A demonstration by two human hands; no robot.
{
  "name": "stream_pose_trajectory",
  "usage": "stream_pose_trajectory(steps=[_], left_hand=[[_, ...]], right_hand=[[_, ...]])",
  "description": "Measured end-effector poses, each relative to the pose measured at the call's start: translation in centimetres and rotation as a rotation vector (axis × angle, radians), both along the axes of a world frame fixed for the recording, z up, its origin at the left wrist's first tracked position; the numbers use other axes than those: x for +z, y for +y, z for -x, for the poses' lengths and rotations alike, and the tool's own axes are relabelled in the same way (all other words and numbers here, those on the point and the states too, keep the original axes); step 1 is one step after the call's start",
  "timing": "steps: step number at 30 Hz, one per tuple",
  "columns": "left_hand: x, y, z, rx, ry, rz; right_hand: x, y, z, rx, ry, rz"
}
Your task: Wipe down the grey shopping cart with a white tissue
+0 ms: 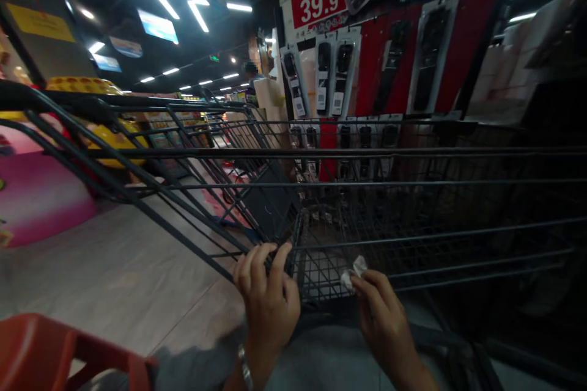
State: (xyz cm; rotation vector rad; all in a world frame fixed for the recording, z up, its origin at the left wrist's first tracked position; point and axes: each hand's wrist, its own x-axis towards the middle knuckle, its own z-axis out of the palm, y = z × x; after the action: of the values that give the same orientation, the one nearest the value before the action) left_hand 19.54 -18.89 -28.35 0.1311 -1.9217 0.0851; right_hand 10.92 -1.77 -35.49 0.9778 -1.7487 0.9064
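Note:
A dark wire shopping cart [348, 245] stretches across the view right in front of me. My left hand [268, 293] is at its lower left corner, with the fingers curled over the wire bars. Between the thumb and fingers of my right hand [383, 311] is a crumpled white tissue [353, 274], held against the lower wires of the basket. A dark grey panel [273, 198] sits inside the cart, beyond my left hand. The palm sides of both hands are hidden.
At the lower left stands an orange-red plastic stool [34, 348]. Packaged shavers [323, 76] hang on a display rack behind the cart, below a red price sign [320, 6]. A pink display stand [43, 195] is on the left. Farther back, a person [251, 73] is partly visible.

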Motion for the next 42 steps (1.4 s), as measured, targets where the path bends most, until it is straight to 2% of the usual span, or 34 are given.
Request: stream_pose_trajectory(steps=[7, 12, 14, 16, 18, 21, 23, 25, 28, 31, 34, 37, 42], left_hand=[[0.5, 0.1, -0.4, -0.045, -0.058, 0.011], [0.8, -0.5, -1.1, -0.044, -0.127, 0.069], [0.9, -0.8, -1.4, -0.041, -0.131, 0.095], [1.0, -0.9, -1.7, -0.048, -0.141, 0.118], [0.8, -0.6, -2.1, -0.061, -0.141, 0.116], [-0.2, 0.7, -2.6, -0.085, -0.073, 0.060], [-1.3, 2.3, -2.8, -0.147, -0.061, 0.061], [-2.6, 4.3, -2.6, -0.237, -0.149, 0.115], [-4.1, 7.2, -1.4, -0.301, -0.321, 0.198], [-5.0, 9.0, 0.5, -0.244, -0.413, 0.218], [-5.8, 9.7, 2.0, -0.163, -0.468, 0.251], [-6.7, 9.6, 2.8, -0.122, -0.436, 0.329], [-7.4, 8.6, 3.7, -0.168, -0.294, 0.428]], right_hand=[[-0.1, 0.6, -0.4, -0.116, -0.062, 0.010], [-2.6, 3.9, 0.6, -0.208, -0.097, 0.008], [-2.9, 4.8, 0.7, -0.211, -0.110, 0.023], [-1.9, 5.2, 0.4, -0.184, -0.123, 0.032], [0.0, 5.2, 0.2, -0.151, -0.084, 0.063], [3.3, 5.0, 0.5, -0.129, 0.060, 0.143], [4.5, 5.0, 1.4, -0.102, 0.113, 0.152], [4.3, 5.2, 2.5, -0.076, 0.113, 0.101], [2.0, 6.2, 3.8, -0.061, 0.098, 0.012], [-0.8, 8.1, 4.7, -0.047, 0.085, -0.015], [-2.4, 10.2, 5.6, -0.038, 0.060, -0.044], [-1.7, 11.9, 6.4, -0.049, 0.078, -0.033], [1.9, 12.6, 7.8, -0.090, 0.139, 0.105]])
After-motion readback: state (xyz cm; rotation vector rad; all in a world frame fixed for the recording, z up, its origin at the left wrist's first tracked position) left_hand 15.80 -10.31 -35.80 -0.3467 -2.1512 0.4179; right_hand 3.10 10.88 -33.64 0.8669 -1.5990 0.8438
